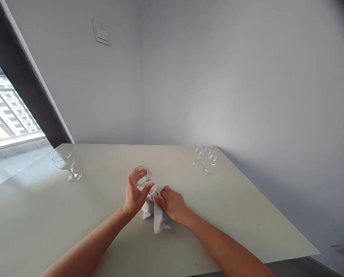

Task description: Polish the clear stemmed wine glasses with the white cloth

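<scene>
My left hand [136,195] is closed round the bowl of a clear stemmed glass [140,176], which lies tilted on its side above the table with its rim toward me. The glass's foot end points to the right, toward the cloth. My right hand [172,202] grips a light grey cloth [158,215] between thumb and fingers, close by the stem. Folds of the cloth hang down below both hands. Whether the cloth touches the foot of the glass is hard to make out.
On the pale glossy table [235,215], one stemmed glass [65,163] stands upright at the left. Three more glasses [213,158] are grouped near the back right edge. Walls border the table's back and right; a window [8,109] lies at far left.
</scene>
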